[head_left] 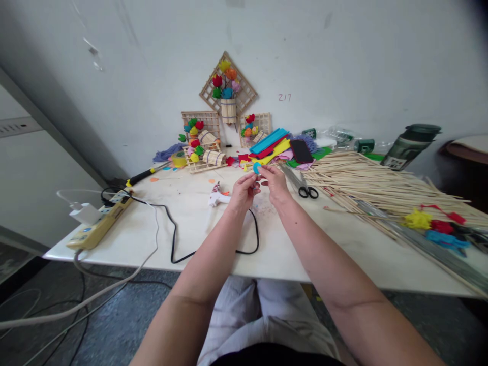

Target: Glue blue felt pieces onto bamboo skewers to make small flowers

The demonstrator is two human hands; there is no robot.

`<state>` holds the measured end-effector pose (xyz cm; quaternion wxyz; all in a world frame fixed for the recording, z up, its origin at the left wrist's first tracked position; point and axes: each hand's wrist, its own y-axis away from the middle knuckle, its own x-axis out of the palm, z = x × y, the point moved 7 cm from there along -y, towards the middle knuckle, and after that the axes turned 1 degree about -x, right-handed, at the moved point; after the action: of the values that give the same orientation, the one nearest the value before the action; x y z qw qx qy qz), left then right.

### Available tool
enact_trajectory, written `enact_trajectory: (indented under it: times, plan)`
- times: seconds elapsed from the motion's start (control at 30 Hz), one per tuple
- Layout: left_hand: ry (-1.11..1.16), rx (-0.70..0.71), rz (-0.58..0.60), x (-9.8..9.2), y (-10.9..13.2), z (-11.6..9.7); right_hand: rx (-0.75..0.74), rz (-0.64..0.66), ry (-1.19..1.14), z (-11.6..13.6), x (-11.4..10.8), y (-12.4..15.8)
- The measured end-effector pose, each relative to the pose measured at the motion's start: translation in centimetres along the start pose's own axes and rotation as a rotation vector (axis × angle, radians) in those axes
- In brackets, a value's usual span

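Your right hand (273, 182) pinches a round blue piece (256, 167) over the table (198, 213), right of the glue gun (218, 198). Your left hand (245, 190) curls just beside it; whether it grips too, you can't tell.

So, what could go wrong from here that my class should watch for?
The glue gun lies close to the left hand; if it is hot, which the picture cannot show, brushing it could burn.
The black cord loops under the left arm, so a sweep of that arm might snag it.
The power strip sits at the left end of the table, where a tug on that cord could shift it.
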<state>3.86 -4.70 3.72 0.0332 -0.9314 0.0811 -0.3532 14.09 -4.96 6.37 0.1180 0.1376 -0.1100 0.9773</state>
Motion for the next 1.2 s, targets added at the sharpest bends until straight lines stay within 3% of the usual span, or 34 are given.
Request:
enact_trajectory:
  times: [0.27, 0.77, 1.0, 1.2]
  plan:
    - [-0.019, -0.016, 0.047, 0.4, 0.0, 0.4, 0.044, 0.084, -0.103, -0.3, 0.9, 0.2]
    - [0.004, -0.065, 0.064, 0.8, 0.2, 1.3, 0.141, 0.033, -0.282, -1.1, 0.6, 0.3]
    - [-0.001, -0.074, 0.093, 1.0, 0.1, 1.5, 0.158, 0.014, -0.27, -1.4, 0.4, 0.3]
    - [0.006, -0.064, 0.102, 0.9, 0.2, 1.2, 0.134, 0.096, -0.224, -0.8, 0.9, 0.4]
